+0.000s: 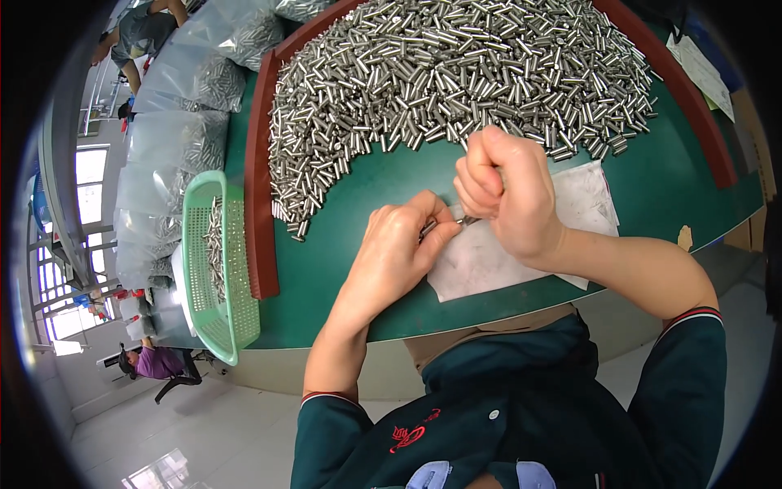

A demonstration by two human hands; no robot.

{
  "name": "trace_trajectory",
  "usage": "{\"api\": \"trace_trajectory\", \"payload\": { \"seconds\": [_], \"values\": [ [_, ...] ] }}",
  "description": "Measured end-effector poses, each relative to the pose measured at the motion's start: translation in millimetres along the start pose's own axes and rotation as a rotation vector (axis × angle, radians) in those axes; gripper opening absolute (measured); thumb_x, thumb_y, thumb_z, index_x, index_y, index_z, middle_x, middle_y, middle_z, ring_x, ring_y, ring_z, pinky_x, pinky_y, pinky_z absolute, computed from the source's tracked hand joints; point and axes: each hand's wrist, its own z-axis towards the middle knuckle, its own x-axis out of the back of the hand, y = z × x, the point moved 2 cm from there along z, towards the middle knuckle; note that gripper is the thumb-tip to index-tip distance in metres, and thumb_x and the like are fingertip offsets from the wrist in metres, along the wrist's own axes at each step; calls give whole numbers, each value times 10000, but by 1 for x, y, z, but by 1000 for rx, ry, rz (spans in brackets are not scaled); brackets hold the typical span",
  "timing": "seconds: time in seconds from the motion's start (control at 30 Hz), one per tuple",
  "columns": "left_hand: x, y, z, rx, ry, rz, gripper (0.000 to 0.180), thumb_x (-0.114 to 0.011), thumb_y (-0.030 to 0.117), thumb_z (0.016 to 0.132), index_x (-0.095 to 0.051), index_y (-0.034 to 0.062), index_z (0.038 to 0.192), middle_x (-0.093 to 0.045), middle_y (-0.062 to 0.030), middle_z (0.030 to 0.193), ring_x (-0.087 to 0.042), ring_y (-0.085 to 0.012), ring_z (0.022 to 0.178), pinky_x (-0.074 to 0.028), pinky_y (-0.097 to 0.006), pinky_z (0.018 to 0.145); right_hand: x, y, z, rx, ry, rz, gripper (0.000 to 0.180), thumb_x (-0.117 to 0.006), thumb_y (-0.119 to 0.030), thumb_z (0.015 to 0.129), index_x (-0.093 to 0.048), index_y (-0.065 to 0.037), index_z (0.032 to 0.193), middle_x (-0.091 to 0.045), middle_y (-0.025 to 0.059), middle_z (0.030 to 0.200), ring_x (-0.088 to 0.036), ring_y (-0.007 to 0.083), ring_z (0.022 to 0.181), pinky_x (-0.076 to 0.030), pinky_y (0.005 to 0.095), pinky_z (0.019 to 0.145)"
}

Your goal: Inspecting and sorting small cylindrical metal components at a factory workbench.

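My left hand [395,240] pinches a small shiny metal pin [428,229] between thumb and fingers, above the near part of the green table. Close on its right, my right hand [509,191] is closed in a fist. From the fist's lower left side a thin metal tool tip [466,221] points toward the pin; the rest of the tool is hidden in the fingers, and I cannot tell whether the tip touches the pin. Beneath both hands lies a smudged white sheet [489,265]. Beyond them spreads a large heap of loose metal pins [456,73].
Dark red rails [262,179] border the heap. At the left edge a light green plastic basket [244,285] holds some pins. Clear bags [155,138] filled with pins line the far left. Papers [700,73] lie at the right. Two other people are in the left background.
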Motion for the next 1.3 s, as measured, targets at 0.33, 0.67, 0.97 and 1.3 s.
{"api": "trace_trajectory", "payload": {
  "seconds": [0.33, 0.67, 0.97, 1.3],
  "values": [
    [4, -24, 4, 178, -273, -1432, 129, -545, 177, 845, -490, 60, 842, -469, -53, 728, -251, -27, 479, -219, -166, 448, 4, 0, -3, -87, -9, 91, 380, -303, -272, 883, -277, -98, 546, -243, -15, 431, -181, 79, 383, -172, 239, 382],
    [3, -30, 8, 182, -204, -1392, 133, -533, 160, 849, -514, 58, 933, -488, -50, 740, -269, -33, 482, -234, -169, 454, 3, -1, -1, -84, -3, 77, 377, -293, -258, 879, -277, -100, 536, -243, -15, 427, -181, 79, 381, -177, 240, 380],
    [5, -28, 9, 323, -190, -1458, 164, -501, 134, 862, -521, 14, 971, -548, -83, 748, -312, -25, 465, -259, -162, 438, 4, -2, -1, -82, -4, 116, 376, -296, -229, 886, -261, -92, 538, -250, -19, 446, -198, 67, 376, -186, 227, 366],
    [4, -43, 8, 373, -178, -1879, 278, -400, 328, 904, -489, 65, 904, -518, -87, 777, -354, -72, 521, -335, -204, 484, 3, -3, 0, -100, 4, 103, 335, -287, -187, 865, -272, -88, 546, -254, -12, 425, -189, 69, 366, -170, 227, 355]
  ]
}}
